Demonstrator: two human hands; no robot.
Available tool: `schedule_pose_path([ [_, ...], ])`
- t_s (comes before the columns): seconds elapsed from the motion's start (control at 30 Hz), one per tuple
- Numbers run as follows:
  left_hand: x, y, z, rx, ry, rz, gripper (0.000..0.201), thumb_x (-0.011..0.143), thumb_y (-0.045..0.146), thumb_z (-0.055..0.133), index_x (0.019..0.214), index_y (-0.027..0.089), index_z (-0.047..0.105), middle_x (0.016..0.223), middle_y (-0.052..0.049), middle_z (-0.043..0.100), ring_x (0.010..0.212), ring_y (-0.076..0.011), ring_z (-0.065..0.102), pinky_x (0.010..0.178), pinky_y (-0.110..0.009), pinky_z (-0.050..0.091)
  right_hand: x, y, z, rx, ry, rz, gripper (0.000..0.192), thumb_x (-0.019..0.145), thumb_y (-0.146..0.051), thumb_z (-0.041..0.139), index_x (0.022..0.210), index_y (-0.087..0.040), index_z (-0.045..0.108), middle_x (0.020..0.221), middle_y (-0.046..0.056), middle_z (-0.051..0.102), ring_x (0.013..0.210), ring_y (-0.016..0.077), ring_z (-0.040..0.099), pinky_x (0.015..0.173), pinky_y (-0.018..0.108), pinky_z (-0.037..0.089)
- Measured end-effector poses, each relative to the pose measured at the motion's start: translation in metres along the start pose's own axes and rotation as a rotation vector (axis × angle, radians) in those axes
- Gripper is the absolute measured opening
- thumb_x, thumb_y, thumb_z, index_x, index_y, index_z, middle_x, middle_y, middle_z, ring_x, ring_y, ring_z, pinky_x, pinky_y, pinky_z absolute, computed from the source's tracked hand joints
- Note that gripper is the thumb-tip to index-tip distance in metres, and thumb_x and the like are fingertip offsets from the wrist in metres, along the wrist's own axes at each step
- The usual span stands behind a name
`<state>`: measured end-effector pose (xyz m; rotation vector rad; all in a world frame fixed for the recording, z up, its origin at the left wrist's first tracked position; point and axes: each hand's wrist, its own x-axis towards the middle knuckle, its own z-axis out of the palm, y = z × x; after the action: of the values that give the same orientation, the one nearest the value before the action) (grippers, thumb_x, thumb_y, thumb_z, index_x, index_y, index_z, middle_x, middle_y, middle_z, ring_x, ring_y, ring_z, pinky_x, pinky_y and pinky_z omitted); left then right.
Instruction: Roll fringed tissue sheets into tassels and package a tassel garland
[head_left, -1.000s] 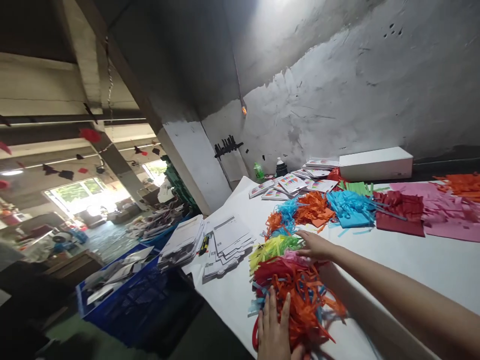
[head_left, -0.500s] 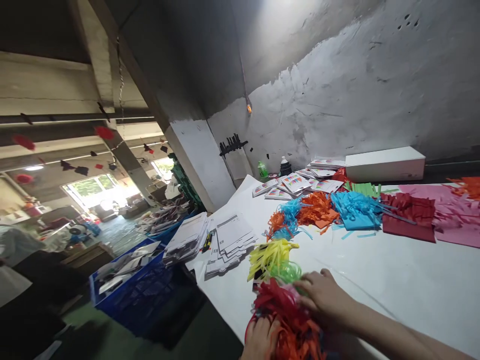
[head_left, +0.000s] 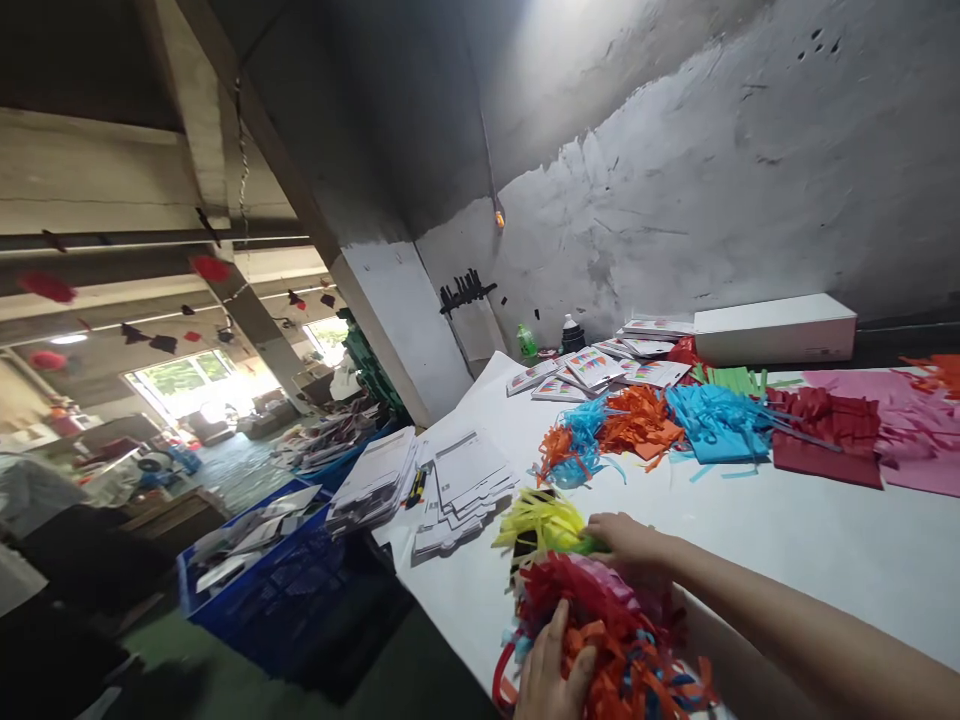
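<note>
A heap of red and orange paper fringe strips (head_left: 622, 650) lies at the near edge of the white table, with bits of blue and pink mixed in. My left hand (head_left: 551, 670) rests on top of this heap, thumb and fingers spread apart. Just beyond, the fingers of my right hand (head_left: 630, 545) are closed over a bunch of green paper strips, mostly covered by the hand. Yellow paper strips (head_left: 544, 522) touch the green ones on the left. Something dark shows under the yellow strips.
Blue (head_left: 724, 425), orange (head_left: 637, 420) and dark red fringe bundles (head_left: 825, 435) line the table's back. Printed packs (head_left: 592, 368) and a white box (head_left: 772, 330) stand against the wall. White card stacks (head_left: 469, 470) sit left; a blue crate (head_left: 247, 600) is below.
My right hand has moved a little away from me and closed over the green strips. My left hand has shifted slightly right on the heap, its fingers spreading. The red and orange strips have spread.
</note>
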<state>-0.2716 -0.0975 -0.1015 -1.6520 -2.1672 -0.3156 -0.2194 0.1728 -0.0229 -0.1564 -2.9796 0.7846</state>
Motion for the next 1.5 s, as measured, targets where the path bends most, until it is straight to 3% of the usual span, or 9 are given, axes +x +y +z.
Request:
schedule_pose_path([
  [0.2,0.086,0.003,-0.011,-0.033,-0.154,0.416,0.050,0.085,0.032,0.075,0.132,0.019,0.061,0.141,-0.023,0.062,0.118,-0.0357,0.067,0.092,-0.046,0.060,-0.111,0.003,0.011,0.013,0.097,0.144,0.018,0.096,-0.034,0.064,0.100,-0.018,0.069,0.102,0.006,0.070,0.089,0.0202,0.067,0.082,0.036,0.053],
  [0.33,0.172,0.028,-0.009,-0.113,-0.212,0.738,0.021,0.097,0.025,0.061,0.117,0.026,0.068,0.151,-0.011,0.056,0.125,-0.0273,0.061,0.105,-0.045,0.051,-0.176,0.004,0.011,0.007,0.197,0.288,0.022,0.095,-0.027,0.050,0.098,-0.022,0.071,0.103,0.010,0.074,0.090,0.0255,0.069,0.080,0.034,0.050],
  [0.47,0.239,0.044,0.000,-0.165,-0.279,0.933,0.040,0.097,0.024,0.062,0.136,0.032,0.060,0.159,-0.010,0.048,0.137,-0.0274,0.052,0.115,-0.049,0.040,-0.202,-0.006,0.006,-0.020,0.219,0.414,0.020,0.086,-0.025,0.054,0.098,-0.019,0.069,0.102,0.014,0.075,0.089,0.0327,0.071,0.077,0.040,0.052],
  [0.6,0.271,0.021,-0.009,-0.159,-0.311,0.801,0.078,0.077,0.004,0.072,0.146,0.035,0.052,0.165,-0.011,0.038,0.143,-0.0345,0.046,0.116,-0.058,0.037,-0.218,-0.010,-0.004,-0.040,0.244,0.453,0.021,0.085,-0.030,0.059,0.099,-0.018,0.069,0.103,0.016,0.074,0.092,0.0351,0.071,0.078,0.044,0.055],
  [0.77,0.228,-0.011,-0.050,-0.189,-0.251,0.425,0.079,0.077,-0.004,0.055,0.151,0.024,0.045,0.160,-0.018,0.041,0.145,-0.0327,0.044,0.113,-0.055,0.045,-0.261,0.017,0.001,-0.080,0.396,0.462,0.045,0.088,-0.029,0.060,0.131,-0.020,0.064,0.131,0.019,0.064,0.114,0.0344,0.065,0.097,0.051,0.053],
  [0.97,0.142,0.075,-0.044,-0.324,-0.239,0.554,0.077,0.084,0.037,0.075,0.154,0.041,0.042,0.169,-0.009,0.029,0.152,-0.0444,0.030,0.119,-0.069,0.030,-0.242,0.027,0.009,-0.135,0.288,0.415,0.062,0.079,-0.022,0.069,0.140,-0.019,0.062,0.154,0.022,0.048,0.139,0.0410,0.049,0.113,0.056,0.041],
  [1.17,0.187,0.061,-0.021,-0.194,-0.247,0.466,0.046,0.084,0.016,0.061,0.128,0.027,0.072,0.154,-0.010,0.054,0.143,-0.0473,0.042,0.116,-0.072,0.022,-0.216,0.022,-0.011,-0.108,0.287,0.405,0.063,0.091,-0.025,0.061,0.151,-0.011,0.049,0.159,0.027,0.039,0.143,0.0381,0.045,0.116,0.053,0.039],
  [1.33,0.195,0.015,-0.043,-0.178,-0.276,0.389,0.070,0.066,-0.001,0.060,0.129,0.026,0.071,0.154,-0.012,0.053,0.143,-0.0410,0.045,0.115,-0.065,0.036,-0.291,0.014,-0.003,-0.085,0.287,0.365,0.054,0.095,-0.026,0.050,0.147,-0.012,0.055,0.160,0.023,0.039,0.140,0.0353,0.050,0.113,0.050,0.046],
  [1.5,0.138,0.033,-0.044,-0.176,-0.137,0.264,0.051,0.082,0.007,0.058,0.125,0.030,0.073,0.153,-0.010,0.054,0.147,-0.0391,0.040,0.117,-0.073,0.027,-0.405,0.028,0.061,-0.091,0.529,0.396,0.044,0.095,-0.044,0.059,0.139,-0.040,0.063,0.144,0.005,0.062,0.122,0.0345,0.067,0.096,0.048,0.061],
])
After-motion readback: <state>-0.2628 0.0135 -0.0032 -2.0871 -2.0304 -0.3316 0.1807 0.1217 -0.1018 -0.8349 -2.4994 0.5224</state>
